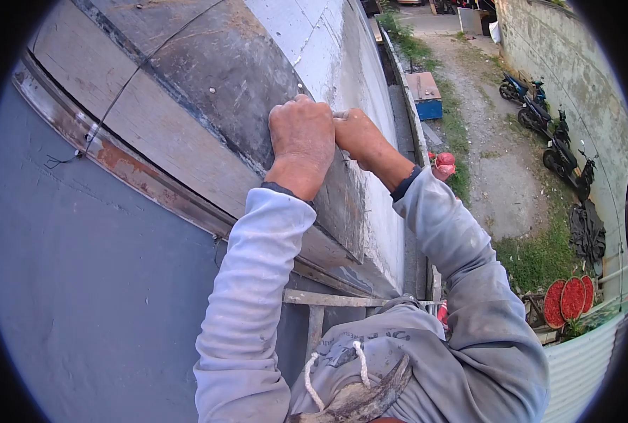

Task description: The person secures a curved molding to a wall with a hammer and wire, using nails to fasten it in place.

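Observation:
My left hand (303,137) is closed in a fist at the right edge of a dark, worn board (215,81), its knuckles facing up. Right beside it, my right hand (367,139) has its fingers curled toward the left one, so the two nearly touch. Whatever the fingers grip is hidden behind the hands. Small nail heads or pale specks dot the board. Left of it run a lighter wooden plank (162,116) and a rusty metal bar (117,161). A thin wire (139,68) crosses the boards and ends twisted at the bar.
A smooth grey surface (88,282) fills the left side. Below my arms is a metal frame (324,299) like a ladder. White-grey masonry (356,77) lies beyond the board. Far below are a gravel lane (487,148), several motorcycles (571,166), a blue box (428,108) and corrugated sheeting (582,377).

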